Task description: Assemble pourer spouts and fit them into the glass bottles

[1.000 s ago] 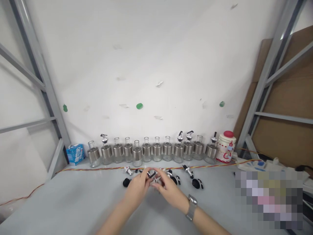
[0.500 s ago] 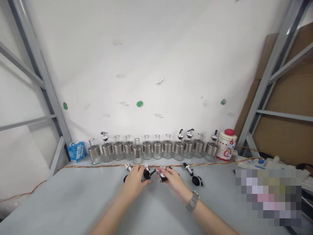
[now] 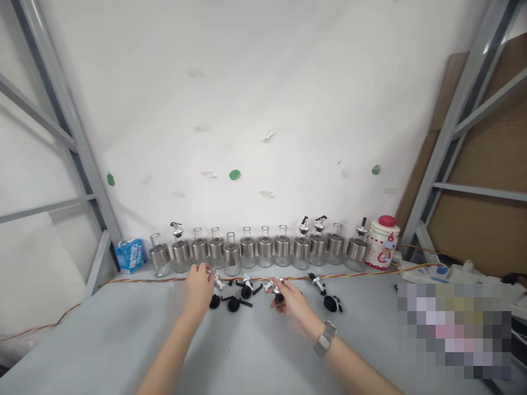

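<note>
My right hand is closed around a silver and black pour spout, held just above the table. My left hand is over the left end of the loose parts, its fingers curled together; whatever lies in them is hidden. Just right of it lies a silver spout. Between my hands are black caps, one a round black cap, another a dark cap beside a silver piece. Several glass bottles with steel sleeves, among them a spoutless bottle, stand in a row behind; some have spouts fitted.
Right of my right hand lie another pour spout and a black cap. A twisted red-yellow wire runs along the table. A blue carton and a cream jar with red lid flank the bottles.
My left hand has moved left, away from the middle parts, uncovering the black caps there. My right hand stays almost in place, still holding the pour spout, which has tilted slightly.
</note>
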Demonstrator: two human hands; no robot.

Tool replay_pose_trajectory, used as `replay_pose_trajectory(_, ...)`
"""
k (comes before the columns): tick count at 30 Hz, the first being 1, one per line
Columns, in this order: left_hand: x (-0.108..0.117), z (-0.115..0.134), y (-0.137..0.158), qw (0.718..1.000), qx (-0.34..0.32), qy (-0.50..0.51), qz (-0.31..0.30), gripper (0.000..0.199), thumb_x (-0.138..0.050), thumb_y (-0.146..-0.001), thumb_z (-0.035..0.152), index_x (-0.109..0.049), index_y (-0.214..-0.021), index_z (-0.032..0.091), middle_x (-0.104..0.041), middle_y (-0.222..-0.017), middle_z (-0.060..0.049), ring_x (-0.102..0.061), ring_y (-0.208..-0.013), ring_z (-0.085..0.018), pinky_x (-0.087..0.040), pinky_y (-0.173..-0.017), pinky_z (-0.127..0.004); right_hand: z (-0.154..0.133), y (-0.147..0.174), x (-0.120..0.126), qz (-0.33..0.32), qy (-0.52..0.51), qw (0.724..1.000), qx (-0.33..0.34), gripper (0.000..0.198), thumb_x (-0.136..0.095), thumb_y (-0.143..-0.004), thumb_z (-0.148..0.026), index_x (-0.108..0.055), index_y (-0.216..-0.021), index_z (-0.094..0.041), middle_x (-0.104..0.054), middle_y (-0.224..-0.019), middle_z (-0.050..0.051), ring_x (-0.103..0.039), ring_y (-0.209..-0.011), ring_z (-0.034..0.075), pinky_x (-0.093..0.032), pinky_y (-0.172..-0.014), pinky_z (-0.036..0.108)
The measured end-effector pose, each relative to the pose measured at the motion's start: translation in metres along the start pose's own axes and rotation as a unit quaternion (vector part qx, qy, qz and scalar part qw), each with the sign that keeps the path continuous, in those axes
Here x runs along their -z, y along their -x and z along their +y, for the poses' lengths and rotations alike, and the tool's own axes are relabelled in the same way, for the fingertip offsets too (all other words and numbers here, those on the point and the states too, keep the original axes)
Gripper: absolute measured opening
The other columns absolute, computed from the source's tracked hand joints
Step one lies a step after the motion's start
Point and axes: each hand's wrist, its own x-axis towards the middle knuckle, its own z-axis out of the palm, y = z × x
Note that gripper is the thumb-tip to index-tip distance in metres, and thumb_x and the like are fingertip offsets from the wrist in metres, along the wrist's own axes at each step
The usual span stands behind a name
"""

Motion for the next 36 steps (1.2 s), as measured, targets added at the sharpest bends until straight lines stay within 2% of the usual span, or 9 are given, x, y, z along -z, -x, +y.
replay_pose_trajectory(2, 0.002, -0.009, -0.005, 1.0, 0.011, -0.006, 0.001, 0.023, -0.038, -0.082, 0.03, -0.052, -0.09, 0.014, -0.052, -0.086, -0.01, -0.054, -0.079, -0.024, -0.041, -0.07, -0.036, 0.004, -0.001, -0.001, 0.004, 0.015, 1.0, 0.008, 0.025, -0.052, -0.071, -0.041, -0.052, -0.079, -0.018, -0.059, -0.078, 0.003, -0.052, -0.045, 0.008, -0.033, -0.039, 0.02)
replay_pose_trajectory(4, 0.001, -0.011, -0.006, 1.0, -0.01, -0.005, -0.019, 0.022, -0.039, -0.082, 0.029, -0.051, -0.094, 0.014, -0.053, -0.086, -0.009, -0.054, -0.079, -0.023, -0.041, -0.07, -0.035, 0.007, -0.001, -0.001, -0.001, 0.043, 0.999, 0.022, 0.026, -0.056, -0.068, -0.039, -0.051, -0.083, -0.018, -0.057, -0.076, 0.002, -0.054, -0.05, 0.01, -0.035, -0.041, 0.02)
replay_pose_trajectory(9, -0.012, 0.006, 0.006, 0.982, -0.144, 0.006, -0.12, 0.019, -0.052, -0.073, 0.015, -0.058, -0.09, 0.022, -0.058, -0.092, -0.004, -0.05, -0.093, -0.02, -0.035, -0.081, -0.031, 0.012, -0.003, -0.001, -0.038, 0.113, 0.991, 0.06, 0.032, -0.06, -0.062, -0.035, -0.049, -0.087, -0.017, -0.054, -0.07, -0.001, -0.056, -0.054, 0.011, -0.039, -0.044, 0.021)
replay_pose_trajectory(12, -0.019, 0.012, 0.009, 0.971, -0.177, 0.004, -0.159, 0.023, -0.049, -0.074, 0.009, -0.061, -0.088, 0.023, -0.061, -0.093, -0.003, -0.049, -0.096, -0.02, -0.032, -0.083, -0.031, 0.015, -0.005, -0.002, -0.056, 0.127, 0.988, 0.073, 0.032, -0.061, -0.061, -0.036, -0.046, -0.082, -0.017, -0.054, -0.07, -0.002, -0.056, -0.049, 0.01, -0.039, -0.042, 0.021)
replay_pose_trajectory(21, -0.027, 0.008, 0.003, 0.966, -0.172, -0.003, -0.193, 0.018, -0.045, -0.078, 0.012, -0.061, -0.084, 0.019, -0.06, -0.09, -0.005, -0.051, -0.09, -0.02, -0.034, -0.079, -0.029, 0.028, -0.005, -0.002, -0.08, 0.173, 0.977, 0.1, 0.023, -0.054, -0.067, -0.03, -0.043, -0.083, -0.018, -0.053, -0.07, -0.002, -0.056, -0.051, 0.011, -0.038, -0.042, 0.021)
replay_pose_trajectory(36, -0.031, 0.009, 0.007, 0.97, -0.167, -0.001, -0.178, 0.02, -0.043, -0.078, 0.014, -0.059, -0.088, 0.019, -0.058, -0.092, -0.007, -0.05, -0.091, -0.021, -0.034, -0.08, -0.031, 0.029, 0.002, -0.003, -0.095, 0.237, 0.961, 0.109, 0.016, -0.052, -0.071, -0.021, -0.045, -0.085, -0.019, -0.055, -0.071, -0.001, -0.054, -0.056, 0.012, -0.041, -0.047, 0.022)
